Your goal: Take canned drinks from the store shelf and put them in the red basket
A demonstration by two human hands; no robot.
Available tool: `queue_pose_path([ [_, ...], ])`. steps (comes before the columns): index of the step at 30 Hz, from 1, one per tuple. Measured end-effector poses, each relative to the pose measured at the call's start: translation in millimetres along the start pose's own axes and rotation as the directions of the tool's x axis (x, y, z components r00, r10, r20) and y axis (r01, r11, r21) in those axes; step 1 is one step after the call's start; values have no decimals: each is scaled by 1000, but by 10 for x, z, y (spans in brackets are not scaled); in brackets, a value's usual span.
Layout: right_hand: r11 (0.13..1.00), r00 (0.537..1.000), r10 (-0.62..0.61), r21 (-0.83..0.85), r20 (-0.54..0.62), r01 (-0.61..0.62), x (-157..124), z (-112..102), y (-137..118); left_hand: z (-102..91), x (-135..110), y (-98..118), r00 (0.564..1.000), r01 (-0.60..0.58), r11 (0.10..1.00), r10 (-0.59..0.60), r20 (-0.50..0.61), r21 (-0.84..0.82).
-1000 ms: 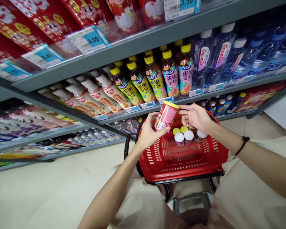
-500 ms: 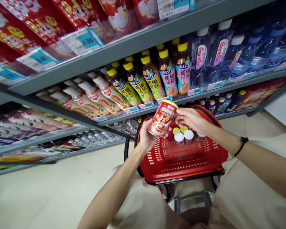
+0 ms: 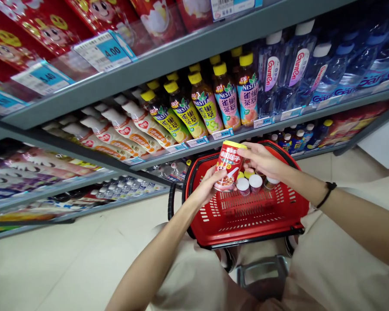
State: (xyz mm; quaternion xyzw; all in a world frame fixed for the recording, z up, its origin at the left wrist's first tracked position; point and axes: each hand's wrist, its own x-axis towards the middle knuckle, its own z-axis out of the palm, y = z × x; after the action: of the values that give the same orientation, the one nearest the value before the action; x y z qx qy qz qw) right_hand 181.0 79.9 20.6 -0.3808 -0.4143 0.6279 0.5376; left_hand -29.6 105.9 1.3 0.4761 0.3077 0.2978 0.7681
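Note:
Both of my hands hold a red can (image 3: 228, 165) with a yellow lid, upright above the far left corner of a red shopping basket (image 3: 246, 222). My left hand (image 3: 205, 189) cups the can's bottom and left side. My right hand (image 3: 262, 159) pinches its yellow top rim from the right. Inside the basket, against the far wall, stand several bottles with white and yellow caps (image 3: 249, 181).
Grey store shelves rise ahead: yellow-capped tea bottles (image 3: 227, 97), white-capped bottles (image 3: 129, 129) to their left, water bottles (image 3: 298, 69) to the right, red cartons (image 3: 94, 13) above with price tags. The basket rests on a small stool (image 3: 262, 272). Pale floor tiles lie at the left.
The can has been turned in my hands so its front label faces me, and it went from tilted to more upright. The view shifted slightly.

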Motion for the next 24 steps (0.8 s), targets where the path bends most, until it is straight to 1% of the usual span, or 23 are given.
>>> queue_pose_path([
  [2,1000,1000,5,-31,-18,-6,5,-9,24,-12,13,-36,999,-4,999,7,-50,45],
  [4,999,1000,9,-38,-1,-9,12,-21,40,-11,17,-60,997,-14,999,17,-77,50],
  [8,999,997,35,38,69,-38,38,-45,50,18,0,-58,997,-23,999,25,-69,23],
  [11,997,996,44,65,73,-49,54,-53,53,40,-17,-38,998,-15,1000,16,-62,18],
  [17,999,997,36,30,65,-38,53,-52,57,56,-33,-29,999,-18,1000,18,-42,14],
  [24,999,997,32,-38,68,-29,49,-61,46,46,-9,-46,995,23,1000,-21,-96,15],
])
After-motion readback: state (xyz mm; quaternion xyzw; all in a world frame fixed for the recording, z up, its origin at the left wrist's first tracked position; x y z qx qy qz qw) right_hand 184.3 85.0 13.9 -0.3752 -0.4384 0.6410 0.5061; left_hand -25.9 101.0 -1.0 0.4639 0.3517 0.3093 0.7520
